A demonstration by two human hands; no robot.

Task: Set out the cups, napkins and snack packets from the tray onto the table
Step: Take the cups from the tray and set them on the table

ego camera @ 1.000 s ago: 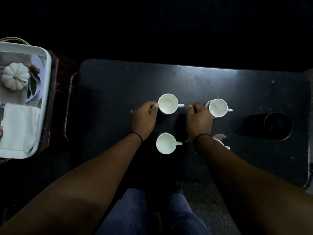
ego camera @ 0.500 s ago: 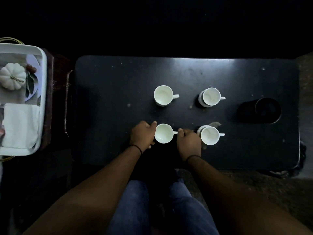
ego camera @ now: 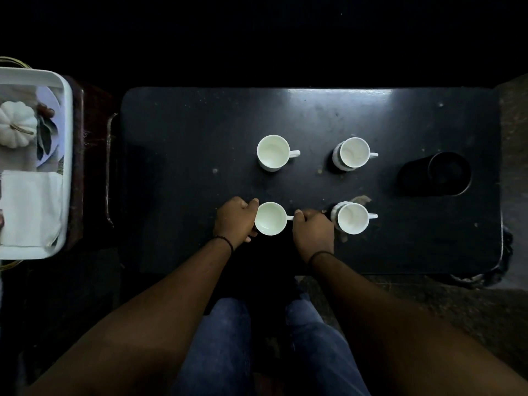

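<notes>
Several white cups stand on the black table [ego camera: 183, 144], two at the back and two at the front. My left hand [ego camera: 235, 221] grips the left side of the near-left cup [ego camera: 270, 218]. My right hand [ego camera: 313, 230] pinches that cup's handle. The near-right cup [ego camera: 353, 218] stands just right of my right hand. The far-left cup [ego camera: 273, 152] and far-right cup [ego camera: 353, 152] stand alone. At the far left, a white tray [ego camera: 67, 138] holds folded white napkins [ego camera: 30, 208].
A black cylindrical container [ego camera: 450, 172] lies on the table's right side. In the tray sit a white pumpkin ornament [ego camera: 17, 124] and a plate with leaves [ego camera: 47, 130]. A dark wooden stand [ego camera: 94, 167] lies between tray and table. My knees are under the near edge.
Both hands left the far-left cup and moved back to the near-left cup, where they now hold its side and handle. Over the last half second they stayed put.
</notes>
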